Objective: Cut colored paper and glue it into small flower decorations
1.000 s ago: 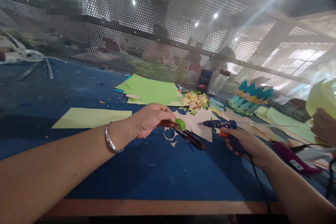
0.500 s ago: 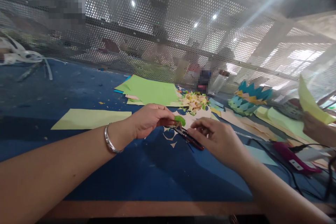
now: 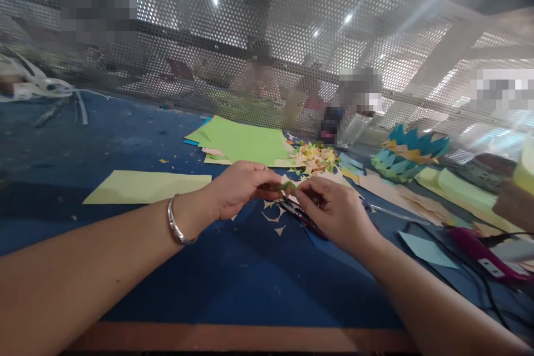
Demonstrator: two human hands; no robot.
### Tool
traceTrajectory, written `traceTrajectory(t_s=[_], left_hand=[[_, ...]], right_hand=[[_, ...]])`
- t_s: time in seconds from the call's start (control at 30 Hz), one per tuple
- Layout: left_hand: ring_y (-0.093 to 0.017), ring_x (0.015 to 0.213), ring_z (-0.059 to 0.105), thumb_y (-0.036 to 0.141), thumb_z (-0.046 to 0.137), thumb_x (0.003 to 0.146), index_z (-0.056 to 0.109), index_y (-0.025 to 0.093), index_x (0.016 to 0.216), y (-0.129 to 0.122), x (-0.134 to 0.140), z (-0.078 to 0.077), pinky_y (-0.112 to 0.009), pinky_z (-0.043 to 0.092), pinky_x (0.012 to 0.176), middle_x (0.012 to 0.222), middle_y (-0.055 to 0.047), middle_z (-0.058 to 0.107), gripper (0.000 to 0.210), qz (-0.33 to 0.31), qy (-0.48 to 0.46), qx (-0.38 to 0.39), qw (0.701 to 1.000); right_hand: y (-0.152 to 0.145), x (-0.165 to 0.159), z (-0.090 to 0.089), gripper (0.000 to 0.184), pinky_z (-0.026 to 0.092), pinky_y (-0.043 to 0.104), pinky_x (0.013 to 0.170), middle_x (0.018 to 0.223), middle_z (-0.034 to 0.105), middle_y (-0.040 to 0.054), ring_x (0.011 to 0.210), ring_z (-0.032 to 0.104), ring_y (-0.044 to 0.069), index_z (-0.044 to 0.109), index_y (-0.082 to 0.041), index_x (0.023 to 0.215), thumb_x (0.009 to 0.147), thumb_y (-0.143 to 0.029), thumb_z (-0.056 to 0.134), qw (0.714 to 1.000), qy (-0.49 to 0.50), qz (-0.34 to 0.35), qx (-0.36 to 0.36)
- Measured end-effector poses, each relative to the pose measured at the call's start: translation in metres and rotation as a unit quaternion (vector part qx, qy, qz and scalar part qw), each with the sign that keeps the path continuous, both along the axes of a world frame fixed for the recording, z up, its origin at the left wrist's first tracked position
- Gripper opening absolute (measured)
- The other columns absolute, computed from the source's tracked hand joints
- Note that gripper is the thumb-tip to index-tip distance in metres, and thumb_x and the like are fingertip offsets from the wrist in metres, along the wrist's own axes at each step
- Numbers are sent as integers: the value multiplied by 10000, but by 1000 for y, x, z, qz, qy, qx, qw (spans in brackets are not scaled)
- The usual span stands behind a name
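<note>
Between my hands is a small folded piece of green paper (image 3: 287,184). My left hand (image 3: 246,189), with a silver bangle at the wrist, pinches its left side. The fingertips of my right hand (image 3: 336,206) close on its right side. A pair of scissors (image 3: 297,212) with dark handles is just below my right hand, which partly covers it. Pale paper offcuts (image 3: 273,212) lie on the blue table around the blades. Beyond my hands is a heap of small colourful paper scraps (image 3: 317,158).
Green paper sheets (image 3: 250,142) lie stacked behind my left hand, with a pale yellow-green sheet (image 3: 146,186) nearer. At right are a zigzag paper crown (image 3: 411,153), a magenta power strip (image 3: 479,253) with cables, and another person's hand (image 3: 509,206). A perforated metal screen (image 3: 233,28) stands behind.
My right hand has moved left from beside the scissors to the green paper and now pinches it. The green piece looks folded where it was rounded. The view has shifted slightly.
</note>
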State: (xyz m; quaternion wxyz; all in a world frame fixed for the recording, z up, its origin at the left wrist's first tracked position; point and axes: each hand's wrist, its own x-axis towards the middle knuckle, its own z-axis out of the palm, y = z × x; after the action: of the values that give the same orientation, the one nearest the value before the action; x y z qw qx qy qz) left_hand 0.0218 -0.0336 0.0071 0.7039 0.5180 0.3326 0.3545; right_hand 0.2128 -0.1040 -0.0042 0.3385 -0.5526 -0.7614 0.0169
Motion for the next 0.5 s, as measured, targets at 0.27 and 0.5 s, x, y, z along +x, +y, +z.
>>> traceTrajectory(t_s=[0.27, 0.5], left_hand=[[-109, 617, 617, 244, 763, 807, 692, 125, 931, -3, -4, -3, -252, 538, 618, 748, -11, 671, 186, -77, 111, 138, 981], [-121, 595, 570, 438, 744, 820, 678, 150, 836, 1, -3, -7, -250, 494, 556, 704, 0, 621, 296, -84, 173, 229, 954]], right_hand=[[1, 2, -1, 145, 340, 228, 542, 633, 578, -36, 567, 465, 100, 654, -188, 790, 916, -231, 597, 998, 48, 17, -25], [2, 6, -5, 240, 371, 236, 541, 664, 571, -25, 568, 504, 110, 637, -197, 825, 982, -355, 549, 989, 106, 43, -92]])
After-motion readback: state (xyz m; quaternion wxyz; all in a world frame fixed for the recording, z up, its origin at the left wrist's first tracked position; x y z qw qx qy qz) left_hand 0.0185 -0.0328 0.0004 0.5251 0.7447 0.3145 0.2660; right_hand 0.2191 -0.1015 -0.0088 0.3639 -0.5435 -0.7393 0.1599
